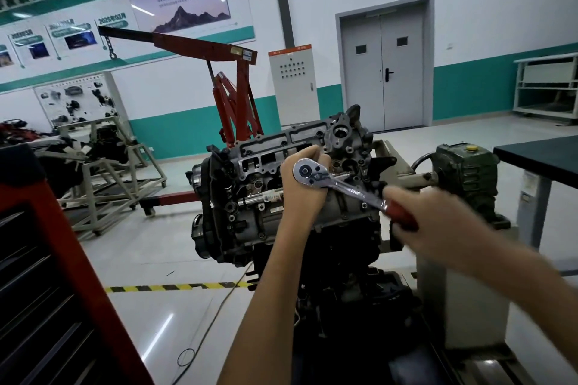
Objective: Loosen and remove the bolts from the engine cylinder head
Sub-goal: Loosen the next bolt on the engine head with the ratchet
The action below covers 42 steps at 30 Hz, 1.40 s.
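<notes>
Engine cylinder head sits at frame centre, mounted on a stand, its grey machined top face tilted toward 11 o'clock. Ratchet wrench lies across the head's near side: round chrome drive head at the 10 o'clock end, red handle at the 4 o'clock end. Left hand reaches up from 6 o'clock, fingers curled round the back of the drive head, thumb above it at 12 o'clock; the hand grips the ratchet there. Whatever sits under the drive head, bolt or socket, is hidden behind this hand, so cannot tell which bolt is engaged. Right hand enters from 4 o'clock and is motion-blurred; its fingers wrap the red handle, a closed grip on the wrench. Several bolt holes and small fasteners show on the head's top face, too small to count. Green gear reducer stands at 3 o'clock of the engine, joined to it by a horizontal shaft. Red engine hoist stands behind the engine at 11 o'clock, boom reaching toward 10 o'clock. Grey electrical cabinet at 12 o'clock against the wall; grey double door at 1 o'clock. Red tool cabinet fills the frame edge at 8 o'clock. Yellow-black floor tape runs at 7 o'clock of the engine. Dark tabletop at 3 o'clock, frame edge.
</notes>
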Available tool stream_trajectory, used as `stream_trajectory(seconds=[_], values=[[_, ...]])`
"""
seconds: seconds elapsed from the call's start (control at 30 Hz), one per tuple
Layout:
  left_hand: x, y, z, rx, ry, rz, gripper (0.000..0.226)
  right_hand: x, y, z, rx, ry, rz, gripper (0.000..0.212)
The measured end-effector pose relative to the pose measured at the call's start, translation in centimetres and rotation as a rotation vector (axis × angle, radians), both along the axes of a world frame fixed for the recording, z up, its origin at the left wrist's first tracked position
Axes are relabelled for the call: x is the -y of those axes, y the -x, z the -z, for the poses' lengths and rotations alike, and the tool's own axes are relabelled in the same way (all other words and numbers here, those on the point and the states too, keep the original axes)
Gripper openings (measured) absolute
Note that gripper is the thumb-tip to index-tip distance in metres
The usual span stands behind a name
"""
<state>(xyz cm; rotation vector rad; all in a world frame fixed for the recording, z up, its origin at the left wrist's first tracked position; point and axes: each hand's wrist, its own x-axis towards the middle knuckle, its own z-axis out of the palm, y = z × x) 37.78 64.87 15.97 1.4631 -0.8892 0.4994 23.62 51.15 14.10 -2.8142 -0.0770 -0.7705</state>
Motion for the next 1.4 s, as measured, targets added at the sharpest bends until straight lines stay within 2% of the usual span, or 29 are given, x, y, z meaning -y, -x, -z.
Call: stream_trajectory(seconds=[0.13, 0.2, 0.23, 0.27, 0.33, 0.47, 0.53, 0.63, 0.73, 0.83, 0.9, 0.93, 1.0, 1.13, 1.23, 1.3, 1.4], values=[[1.0, 0.2, -0.1, -0.022, 0.046, -0.013, 0.048, -8.2, -0.3, 6.0, 0.085, -0.651, -0.101, 0.03], [1.2, 0.3, -0.4, -0.015, 0.035, -0.037, 0.051, -11.0, -1.2, 7.1, 0.1, -0.836, -0.138, 0.028], [1.1, 0.1, -0.4, -0.008, 0.023, -0.057, 0.052, -11.4, -1.4, 7.3, 0.086, -0.847, -0.15, 0.025], [0.7, -0.1, -0.3, -0.001, 0.007, -0.057, 0.052, -11.0, -1.3, 7.0, 0.06, -0.799, -0.149, 0.022], [-0.6, -0.4, -0.1, 0.032, -0.044, -0.002, 0.048, -7.7, -0.7, 5.6, 0.02, -0.566, -0.115, 0.025], [-1.9, -0.2, -0.4, 0.075, -0.104, 0.109, 0.036, 0.3, 0.1, -1.5, -0.033, 0.107, -0.047, 0.024], [-1.2, -0.1, -0.6, 0.105, -0.129, 0.087, 0.04, 2.2, 0.0, -3.8, 0.035, 0.245, -0.013, 0.022], [-0.3, -0.1, -0.4, 0.097, -0.078, 0.031, 0.043, 1.4, 0.0, -1.6, 0.024, 0.131, 0.004, 0.025], [0.3, -0.1, -0.1, 0.051, -0.006, -0.02, 0.048, -3.2, 0.2, 3.7, 0.069, -0.282, -0.021, 0.023], [1.1, 0.4, -0.2, 0.007, 0.045, -0.037, 0.052, -8.8, -0.5, 6.8, 0.092, -0.706, -0.156, 0.025], [1.4, 0.7, -0.2, -0.011, 0.085, -0.017, 0.052, -10.6, -1.0, 7.6, 0.099, -0.817, -0.2, 0.028], [1.3, 0.7, -0.2, -0.017, 0.087, -0.01, 0.052, -10.3, -1.0, 7.4, 0.093, -0.804, -0.198, 0.029], [0.7, 0.2, -0.1, 0.003, 0.034, 0.013, 0.05, -7.6, -0.5, 6.3, 0.064, -0.654, -0.17, 0.024], [-1.0, -0.4, -0.7, 0.111, -0.194, 0.11, 0.042, 0.5, -0.1, 0.9, -0.071, -0.109, -0.128, 0.022], [-1.0, -0.2, -1.4, 0.158, -0.273, 0.106, 0.04, 3.3, -0.4, -2.9, 0.028, 0.202, -0.026, 0.021], [-0.7, -0.1, -1.2, 0.138, -0.212, 0.072, 0.042, 2.8, -0.3, -2.6, 0.059, 0.166, -0.005, 0.019], [-0.2, -0.3, -0.3, 0.062, -0.059, 0.033, 0.051, -1.4, 0.1, 2.3, 0.032, -0.142, -0.002, 0.023]])
